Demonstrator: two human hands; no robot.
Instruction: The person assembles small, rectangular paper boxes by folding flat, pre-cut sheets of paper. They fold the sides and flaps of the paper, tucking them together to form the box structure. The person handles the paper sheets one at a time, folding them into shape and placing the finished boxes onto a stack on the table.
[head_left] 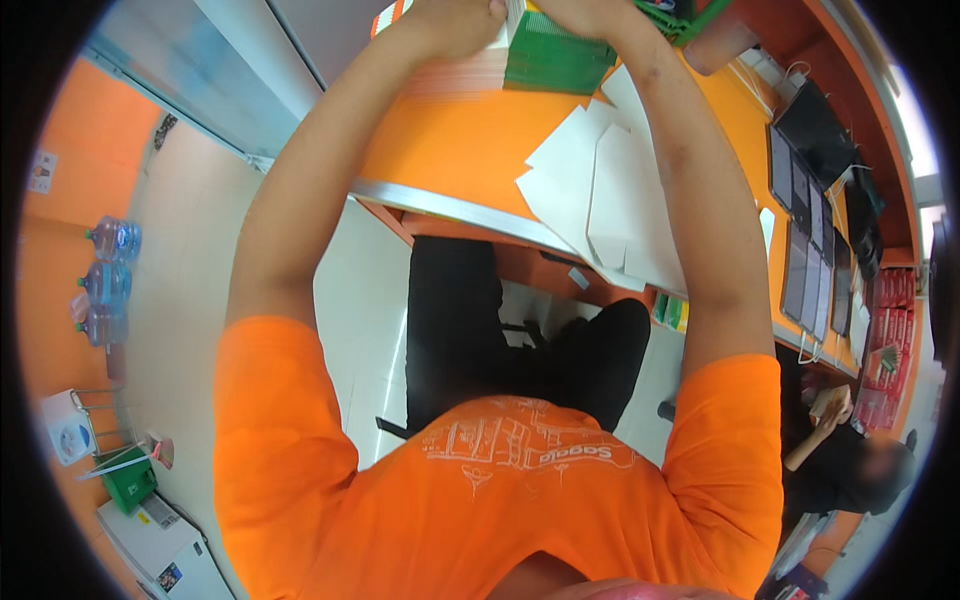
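Observation:
My left hand (455, 24) is at the top edge, closed against a row of stacked thin pieces with pale, reddish edges (455, 72). Its thumb tip shows; the other fingers are hidden. A block of green, finely ribbed stacked pieces (558, 55) stands right beside that row, both on the orange table (440, 150). My right hand (585, 14) lies over the green stack's upper right corner, with its fingers cut off by the frame. Loose white sheets, perhaps flat cardboard (625, 195), overlap near the table's front edge, below my right forearm.
A green crate (690, 20) and a translucent container (722, 45) stand beyond my right arm. Several tablets or phones (805, 225) with cables lie along the right counter. Another person (850, 470) sits at the lower right holding a small box. Water bottles (105, 280) line the left wall.

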